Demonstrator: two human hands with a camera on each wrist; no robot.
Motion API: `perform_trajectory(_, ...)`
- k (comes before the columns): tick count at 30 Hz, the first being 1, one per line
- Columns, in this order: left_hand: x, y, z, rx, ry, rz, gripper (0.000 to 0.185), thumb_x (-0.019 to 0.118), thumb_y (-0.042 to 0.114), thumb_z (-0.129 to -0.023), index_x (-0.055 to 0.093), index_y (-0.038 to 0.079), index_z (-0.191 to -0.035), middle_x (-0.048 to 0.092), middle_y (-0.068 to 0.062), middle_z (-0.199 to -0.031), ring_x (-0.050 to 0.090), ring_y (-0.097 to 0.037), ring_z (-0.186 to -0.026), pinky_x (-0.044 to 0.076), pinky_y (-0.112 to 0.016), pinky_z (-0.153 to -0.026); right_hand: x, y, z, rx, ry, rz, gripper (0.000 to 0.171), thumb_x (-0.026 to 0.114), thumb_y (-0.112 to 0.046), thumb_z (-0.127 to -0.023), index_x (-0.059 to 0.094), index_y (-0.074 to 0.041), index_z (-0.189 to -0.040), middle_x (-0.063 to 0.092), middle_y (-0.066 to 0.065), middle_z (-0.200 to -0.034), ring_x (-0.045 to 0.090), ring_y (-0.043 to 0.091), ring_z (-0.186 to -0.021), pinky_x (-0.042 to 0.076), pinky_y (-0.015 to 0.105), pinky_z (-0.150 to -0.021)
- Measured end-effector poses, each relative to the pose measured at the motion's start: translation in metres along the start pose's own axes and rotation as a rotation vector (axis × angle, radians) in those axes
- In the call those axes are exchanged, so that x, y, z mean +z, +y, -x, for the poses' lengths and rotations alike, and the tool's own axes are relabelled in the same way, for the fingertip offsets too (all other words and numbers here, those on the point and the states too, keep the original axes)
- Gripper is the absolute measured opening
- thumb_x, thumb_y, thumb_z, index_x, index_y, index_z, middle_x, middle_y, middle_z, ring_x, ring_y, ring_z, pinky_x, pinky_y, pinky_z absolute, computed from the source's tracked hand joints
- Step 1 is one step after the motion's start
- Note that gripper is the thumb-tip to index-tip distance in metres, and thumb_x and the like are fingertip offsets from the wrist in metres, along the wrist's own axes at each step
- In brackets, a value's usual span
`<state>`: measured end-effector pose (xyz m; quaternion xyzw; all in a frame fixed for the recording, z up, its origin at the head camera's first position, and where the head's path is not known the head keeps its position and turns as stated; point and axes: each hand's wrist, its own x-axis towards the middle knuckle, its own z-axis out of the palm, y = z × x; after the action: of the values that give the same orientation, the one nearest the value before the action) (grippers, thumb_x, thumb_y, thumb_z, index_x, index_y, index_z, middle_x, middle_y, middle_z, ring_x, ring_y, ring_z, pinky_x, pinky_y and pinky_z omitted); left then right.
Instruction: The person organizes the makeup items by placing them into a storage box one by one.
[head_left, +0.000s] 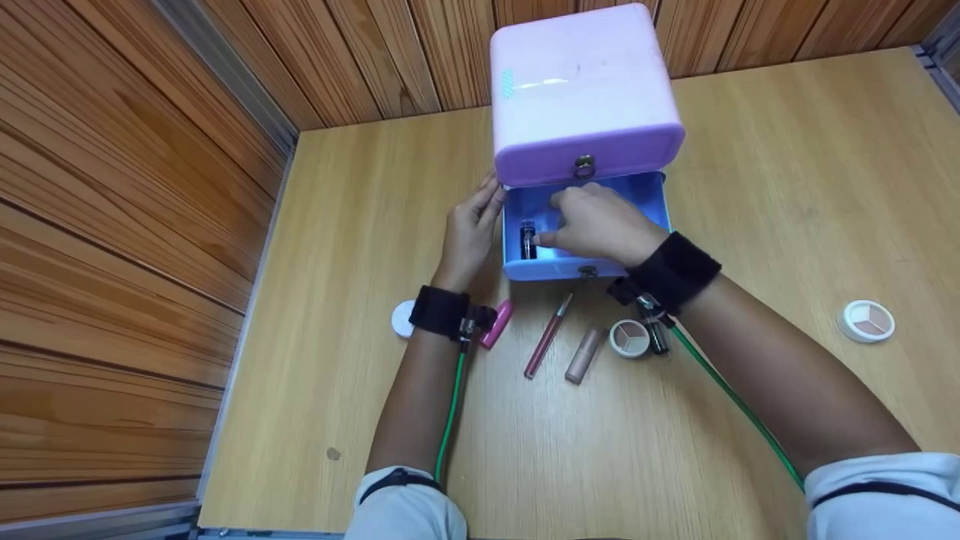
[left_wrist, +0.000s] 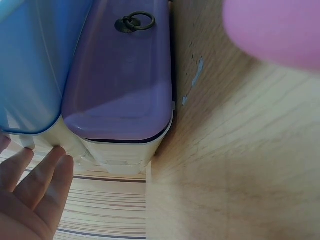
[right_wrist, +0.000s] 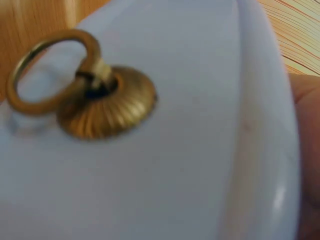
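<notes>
A small pink cabinet (head_left: 585, 82) stands at the back of the wooden table (head_left: 787, 187). Its blue drawer (head_left: 585, 266) is pulled out toward me. My right hand (head_left: 559, 221) reaches down into the drawer with loosely bent fingers. Its thumb lies against a dark tube (head_left: 528, 241) by the drawer's left wall. My left hand (head_left: 484, 210) rests flat against the cabinet's left side, fingers straight. In the left wrist view those fingers (left_wrist: 42, 175) touch the cabinet's pale edge below the purple drawer front (left_wrist: 120, 80). The right wrist view shows only the drawer's brass ring pull (right_wrist: 55, 70).
Cosmetics lie in front of the drawer: a pink lipstick (head_left: 496, 324), a thin lip gloss (head_left: 547, 335), a beige tube (head_left: 586, 354) and a round eyeshadow compact (head_left: 628, 338). Another compact (head_left: 865, 321) lies far right. A wood-panelled wall (head_left: 135, 225) borders the table's left edge.
</notes>
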<state>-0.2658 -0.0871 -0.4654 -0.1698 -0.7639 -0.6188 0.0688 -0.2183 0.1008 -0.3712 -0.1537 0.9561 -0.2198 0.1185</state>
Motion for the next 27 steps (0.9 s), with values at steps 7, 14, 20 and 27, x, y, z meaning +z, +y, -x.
perform_trajectory(7,0.001,0.001,0.0,-0.018,0.01,-0.006,0.04,0.051,0.027,-0.101,0.053,0.011,-0.137,0.044,0.002,-0.146,0.038,-0.003,-0.133,0.033,-0.017,-0.105,-0.009,0.006,0.02,-0.038,0.105,-0.061,0.051,0.073,-0.033,-0.088,0.062,-0.003,-0.128,0.07,0.009,-0.1,0.065,0.021,-0.081,0.052,0.04,-0.072)
perform_trajectory(14,0.002,0.003,-0.001,-0.052,0.026,-0.035,0.037,0.05,0.015,-0.102,0.05,0.004,-0.138,0.042,-0.007,-0.147,0.038,-0.009,-0.135,0.034,-0.017,-0.105,-0.017,0.016,0.041,-0.06,0.214,-0.088,0.039,0.072,-0.029,-0.09,0.067,-0.004,-0.119,0.071,0.007,-0.091,0.067,0.02,-0.08,0.053,0.039,-0.068)
perform_trajectory(20,0.001,0.004,-0.001,-0.05,0.018,-0.045,0.038,0.05,0.021,-0.102,0.051,0.01,-0.138,0.043,-0.002,-0.148,0.038,-0.005,-0.134,0.034,-0.016,-0.105,-0.026,0.021,0.059,-0.061,0.267,-0.094,0.037,0.069,-0.03,-0.092,0.068,-0.003,-0.117,0.07,0.006,-0.089,0.066,0.02,-0.08,0.053,0.041,-0.067)
perform_trajectory(27,0.0,0.001,-0.003,-0.008,-0.004,-0.016,0.039,0.051,0.019,-0.102,0.051,0.005,-0.138,0.045,-0.004,-0.146,0.039,-0.007,-0.134,0.033,-0.018,-0.106,-0.035,0.029,0.081,-0.081,0.324,-0.052,0.035,0.068,-0.029,-0.093,0.068,-0.002,-0.115,0.072,0.004,-0.083,0.067,0.017,-0.073,0.054,0.039,-0.062)
